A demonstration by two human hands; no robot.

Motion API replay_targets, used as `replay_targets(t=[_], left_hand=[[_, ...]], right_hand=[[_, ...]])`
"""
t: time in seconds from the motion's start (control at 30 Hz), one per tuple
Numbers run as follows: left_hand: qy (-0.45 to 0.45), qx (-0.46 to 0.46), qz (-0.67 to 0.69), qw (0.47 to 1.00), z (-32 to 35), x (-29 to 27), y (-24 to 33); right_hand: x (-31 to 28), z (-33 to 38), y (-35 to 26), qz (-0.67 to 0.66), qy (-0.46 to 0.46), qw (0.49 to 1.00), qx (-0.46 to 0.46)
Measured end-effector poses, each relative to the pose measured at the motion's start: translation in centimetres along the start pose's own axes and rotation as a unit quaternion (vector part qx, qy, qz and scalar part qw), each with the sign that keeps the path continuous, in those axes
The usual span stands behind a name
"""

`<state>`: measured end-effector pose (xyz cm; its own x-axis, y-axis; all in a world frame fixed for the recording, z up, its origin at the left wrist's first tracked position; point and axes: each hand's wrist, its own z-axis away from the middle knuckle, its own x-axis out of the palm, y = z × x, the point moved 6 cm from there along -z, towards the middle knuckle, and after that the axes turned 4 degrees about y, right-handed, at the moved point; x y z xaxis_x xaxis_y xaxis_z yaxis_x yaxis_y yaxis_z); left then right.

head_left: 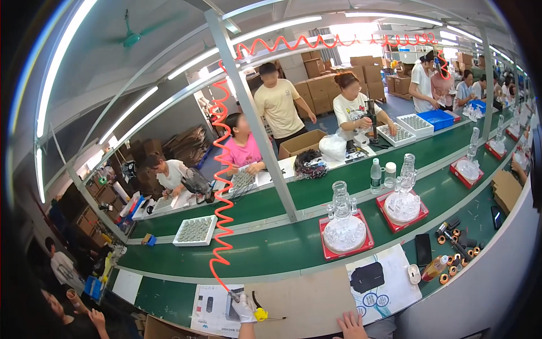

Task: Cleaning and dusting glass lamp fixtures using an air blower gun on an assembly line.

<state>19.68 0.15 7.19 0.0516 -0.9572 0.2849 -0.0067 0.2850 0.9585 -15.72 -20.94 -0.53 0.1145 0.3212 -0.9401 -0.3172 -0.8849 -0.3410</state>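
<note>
My left hand [244, 309], in a white glove, is closed near the bottom edge. In its grip is an air blow gun [261, 314] with a yellow body, a black lever and a thin nozzle pointing right. A red coiled hose [222, 226] runs down from the overhead rail to this hand. Beneath lies a printed white sheet [210, 308]. My bare right hand [351, 326] rests with spread fingers at the near edge of a brown board [305, 294], holding nothing. Right of the board lies another printed sheet [395, 282] with a black flat piece [367, 277].
Clear plastic assemblies on red trays [345, 233] line the green conveyor [271, 248]. A white tray of small round parts [195, 231] sits left. At right are a phone [423, 250], a drink bottle [435, 268] and copper-ringed parts [451, 263]. A metal post [251, 113] rises ahead; co-workers stand beyond.
</note>
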Motion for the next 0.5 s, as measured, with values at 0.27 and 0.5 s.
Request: replay_targets(t=[0.27, 0.5], left_hand=[[-0.004, 0.095, -0.058, 0.994, 1.0, 0.7, 3.4], [0.055, 0.152, -0.062, 0.985, -3.3, -3.2, 1.2]], right_hand=[[0.8, 0.1, 0.6, -0.005, -0.03, 1.0, -0.008], [-0.1, 0.3, 0.3, 0.0, -0.023, 1.0, -0.015]])
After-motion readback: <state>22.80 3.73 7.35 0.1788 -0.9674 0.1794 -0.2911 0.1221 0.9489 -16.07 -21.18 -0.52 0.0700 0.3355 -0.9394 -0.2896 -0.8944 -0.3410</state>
